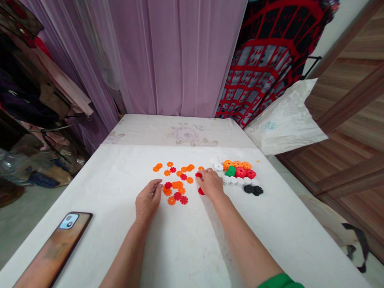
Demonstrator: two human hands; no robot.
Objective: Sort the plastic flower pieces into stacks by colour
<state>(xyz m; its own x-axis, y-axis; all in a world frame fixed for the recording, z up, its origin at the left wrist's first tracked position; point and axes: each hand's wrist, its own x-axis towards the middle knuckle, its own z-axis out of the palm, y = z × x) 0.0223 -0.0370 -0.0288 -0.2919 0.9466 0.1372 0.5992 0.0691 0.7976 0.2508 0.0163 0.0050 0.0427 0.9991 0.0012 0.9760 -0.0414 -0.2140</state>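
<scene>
My right hand (pixel 212 183) has its fingertips closed on a red flower-shaped plastic disc (pixel 198 175) just above the table. Another red disc (pixel 201 191) lies under that hand, partly covered by it. Left of the loose pieces is my left hand (pixel 149 199), its fingers curled together; whether anything is between them is hidden. Between both hands several orange discs (pixel 177 185) and red discs (pixel 184 200) lie scattered, some overlapping. To the right, joined or stacked pieces sit in colour groups: orange (pixel 237 164), green (pixel 230 171), red (pixel 246 172), white (pixel 234 180) and black (pixel 253 189).
A phone (pixel 47 260) lies face down at the left front of the white-covered table (pixel 184 254). A white plastic bag (pixel 286 118) hangs over the far right edge. Purple curtains (pixel 181 51) stand behind, and a wooden door (pixel 356 124) is on the right.
</scene>
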